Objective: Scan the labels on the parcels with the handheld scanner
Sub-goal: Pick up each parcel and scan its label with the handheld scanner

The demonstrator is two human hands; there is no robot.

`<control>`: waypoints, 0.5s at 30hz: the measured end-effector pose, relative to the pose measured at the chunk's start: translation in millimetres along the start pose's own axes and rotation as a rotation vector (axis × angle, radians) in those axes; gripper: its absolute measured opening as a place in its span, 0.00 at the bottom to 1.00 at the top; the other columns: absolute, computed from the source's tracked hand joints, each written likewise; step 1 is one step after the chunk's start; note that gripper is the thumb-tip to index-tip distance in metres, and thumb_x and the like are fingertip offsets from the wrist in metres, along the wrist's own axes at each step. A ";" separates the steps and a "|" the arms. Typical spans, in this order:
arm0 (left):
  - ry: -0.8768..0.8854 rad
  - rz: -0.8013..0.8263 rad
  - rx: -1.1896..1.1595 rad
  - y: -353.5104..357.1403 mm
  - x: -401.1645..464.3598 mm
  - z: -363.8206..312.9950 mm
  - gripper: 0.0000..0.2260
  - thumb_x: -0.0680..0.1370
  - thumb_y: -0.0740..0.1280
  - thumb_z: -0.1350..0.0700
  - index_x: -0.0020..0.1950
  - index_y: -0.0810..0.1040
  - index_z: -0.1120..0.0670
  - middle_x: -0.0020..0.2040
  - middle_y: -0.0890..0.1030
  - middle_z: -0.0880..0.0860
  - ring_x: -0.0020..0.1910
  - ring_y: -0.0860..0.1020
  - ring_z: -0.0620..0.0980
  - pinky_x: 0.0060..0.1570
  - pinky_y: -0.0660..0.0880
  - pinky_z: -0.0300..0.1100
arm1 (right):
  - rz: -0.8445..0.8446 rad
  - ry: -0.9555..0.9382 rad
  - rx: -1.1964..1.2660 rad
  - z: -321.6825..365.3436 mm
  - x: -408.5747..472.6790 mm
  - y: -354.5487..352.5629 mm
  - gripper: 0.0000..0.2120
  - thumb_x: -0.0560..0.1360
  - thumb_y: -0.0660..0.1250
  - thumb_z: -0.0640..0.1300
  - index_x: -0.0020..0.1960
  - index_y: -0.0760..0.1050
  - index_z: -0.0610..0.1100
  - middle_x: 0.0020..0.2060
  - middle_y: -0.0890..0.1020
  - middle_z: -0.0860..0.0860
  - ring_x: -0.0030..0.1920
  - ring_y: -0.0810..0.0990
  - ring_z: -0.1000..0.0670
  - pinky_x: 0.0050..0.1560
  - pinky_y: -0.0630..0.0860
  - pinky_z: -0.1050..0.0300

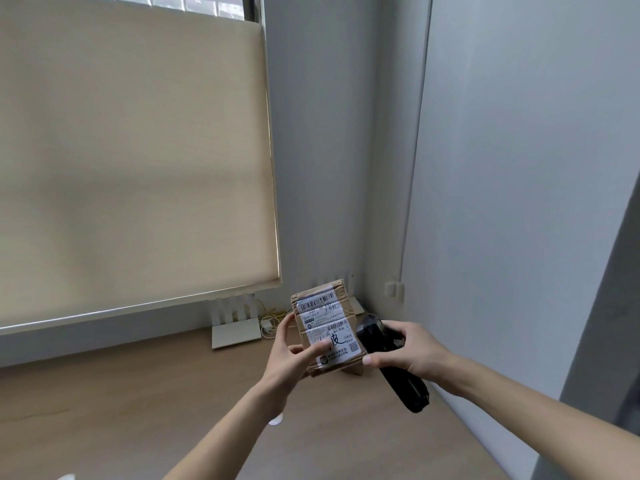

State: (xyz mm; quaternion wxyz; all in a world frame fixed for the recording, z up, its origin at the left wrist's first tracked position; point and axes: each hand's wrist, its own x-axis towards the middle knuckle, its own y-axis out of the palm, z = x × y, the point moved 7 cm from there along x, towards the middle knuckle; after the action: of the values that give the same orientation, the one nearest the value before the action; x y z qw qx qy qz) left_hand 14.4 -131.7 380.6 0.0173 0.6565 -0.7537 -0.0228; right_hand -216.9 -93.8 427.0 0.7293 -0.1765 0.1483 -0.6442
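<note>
One parcel [327,332], a small brown cardboard box, was held up above the wooden desk [138,393] with its white label [329,325] facing the camera. The long axis of the label ran from about 11 o'clock, where the barcodes sat, down to 5 o'clock, where a small square code was printed. The left hand [289,355] gripped the parcel from 9 o'clock, its fingers curled round the left edge and its thumb lying across the lower left corner of the label. The handheld scanner [388,358], a black bar, lay just beside the parcel at 3 o'clock, its head near the label's right edge and its tail pointing toward 5 o'clock. The right hand [412,351] was closed round the scanner's middle, thumb toward the parcel. The scanner's own axis ran nearly parallel to the label, so the reading end probably needed turning toward 9 o'clock to face the barcodes. A white router [235,332] stood on the desk at 10 o'clock of the parcel, below the drawn blind [131,150].
</note>
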 end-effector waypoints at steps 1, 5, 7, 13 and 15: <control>0.005 -0.009 -0.003 0.2 -1.6 -0.7 0.43 0.61 0.83 0.43 0.69 0.63 0.31 0.50 0.87 0.54 0.50 0.85 0.51 0.53 0.82 0.52 | 0.034 -0.012 -0.004 3.8 -0.3 3.7 0.29 0.60 0.85 0.54 0.60 0.84 0.52 0.52 0.88 0.54 0.57 0.85 0.53 0.63 0.79 0.57; 0.019 -0.019 -0.018 -5.0 -8.8 -4.2 0.44 0.62 0.81 0.42 0.72 0.62 0.32 0.49 0.87 0.52 0.49 0.85 0.47 0.47 0.81 0.47 | 0.045 -0.041 -0.016 13.4 0.8 10.5 0.28 0.59 0.85 0.56 0.57 0.85 0.54 0.51 0.88 0.56 0.56 0.85 0.55 0.60 0.79 0.59; 0.009 0.005 -0.054 -9.4 -13.4 -4.5 0.41 0.63 0.79 0.42 0.72 0.63 0.33 0.51 0.87 0.49 0.51 0.85 0.46 0.46 0.81 0.44 | 0.043 -0.041 -0.022 14.6 1.8 10.3 0.28 0.58 0.85 0.58 0.57 0.85 0.55 0.51 0.88 0.57 0.55 0.85 0.56 0.57 0.79 0.61; -0.001 -0.073 -0.044 -33.9 -27.1 0.2 0.40 0.64 0.84 0.50 0.70 0.68 0.31 0.48 0.87 0.57 0.52 0.85 0.52 0.54 0.82 0.52 | 0.099 -0.063 -0.152 19.9 0.2 25.1 0.25 0.59 0.86 0.58 0.55 0.84 0.61 0.47 0.88 0.58 0.48 0.86 0.58 0.50 0.80 0.63; -0.002 -0.117 0.001 -45.6 -30.7 -0.8 0.43 0.64 0.84 0.50 0.71 0.66 0.30 0.51 0.85 0.59 0.53 0.84 0.53 0.55 0.82 0.52 | 0.055 -0.065 -0.232 22.2 3.2 28.1 0.24 0.57 0.85 0.59 0.52 0.85 0.61 0.44 0.88 0.60 0.45 0.86 0.59 0.52 0.82 0.57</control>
State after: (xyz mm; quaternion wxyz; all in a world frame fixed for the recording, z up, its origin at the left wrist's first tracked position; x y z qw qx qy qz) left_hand 63.7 -107.5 378.9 0.0147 0.6994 -0.7142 -0.0243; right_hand -181.7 -92.5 434.4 0.7256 -0.2763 0.2029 -0.5966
